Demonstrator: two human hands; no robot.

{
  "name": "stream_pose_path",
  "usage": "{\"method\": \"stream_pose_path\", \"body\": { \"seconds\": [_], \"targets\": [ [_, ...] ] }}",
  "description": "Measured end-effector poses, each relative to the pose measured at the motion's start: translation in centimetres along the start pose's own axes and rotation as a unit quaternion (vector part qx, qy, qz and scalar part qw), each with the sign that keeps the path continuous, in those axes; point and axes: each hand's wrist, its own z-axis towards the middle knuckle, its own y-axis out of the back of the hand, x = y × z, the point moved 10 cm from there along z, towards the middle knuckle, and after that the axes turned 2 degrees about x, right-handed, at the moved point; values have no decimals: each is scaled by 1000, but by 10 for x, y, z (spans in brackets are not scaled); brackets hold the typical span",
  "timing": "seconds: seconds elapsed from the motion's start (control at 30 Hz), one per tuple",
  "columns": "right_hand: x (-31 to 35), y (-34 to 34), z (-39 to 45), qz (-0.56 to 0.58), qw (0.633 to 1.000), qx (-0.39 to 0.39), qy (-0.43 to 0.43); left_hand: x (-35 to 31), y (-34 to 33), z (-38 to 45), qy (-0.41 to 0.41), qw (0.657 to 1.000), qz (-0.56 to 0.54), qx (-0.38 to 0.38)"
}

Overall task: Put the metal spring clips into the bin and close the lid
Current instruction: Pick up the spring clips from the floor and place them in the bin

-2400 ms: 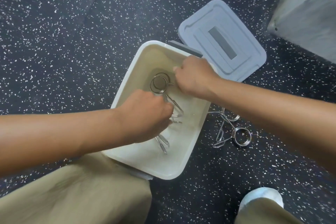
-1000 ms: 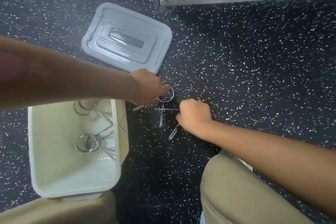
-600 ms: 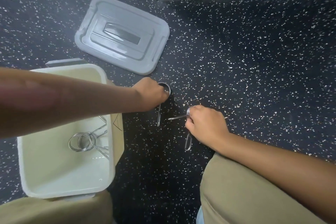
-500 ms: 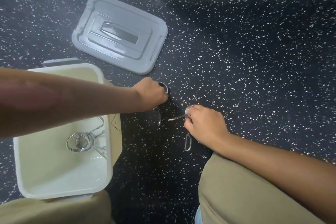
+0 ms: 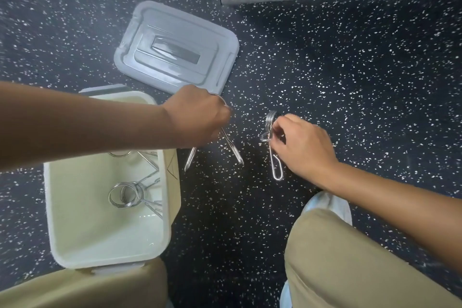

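One speckled floor (image 5: 350,82), carrying everything. One cream bin (image 5: 62,207), open to receive clips. One grey lid (image 5: 175,50), set beside it, not yet fitted. Two hands: left hand (image 5: 197,115) clamped on one spring clip (image 5: 232,150) next to the bin; right hand (image 5: 300,147) pinched on another clip (image 5: 275,165). At least two clips in the bin (image 5: 125,194).

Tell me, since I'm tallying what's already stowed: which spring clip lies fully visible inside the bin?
The coiled clip on the bin floor. Another is half hidden under the left forearm; the hands hold two outside.
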Motion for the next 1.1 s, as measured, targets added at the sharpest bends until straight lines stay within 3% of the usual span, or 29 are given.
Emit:
{"method": "stream_pose_path", "body": {
  "seconds": [0.23, 0.37, 0.6, 0.8, 0.97, 1.1],
  "targets": [
    [37, 27, 8, 21, 998, -25, 59, 33, 37, -64, 46, 994, -57, -86],
    [62, 38, 8, 53, 994, -41, 91, 48, 40, -102, 98, 987, -85, -92],
    [104, 41, 1, 76, 987, -36, 135, 61, -3, -175, 224, 953, -191, -72],
    [130, 42, -6, 88, 980, -31, 175, 63, -76, -227, 403, 867, -291, -27],
    [142, 39, -5, 83, 979, -13, 186, 35, -134, -221, 440, 829, -342, 36],
    [151, 40, -3, 82, 976, -21, 200, 26, -166, -206, 436, 829, -346, 56]
  ]
}}
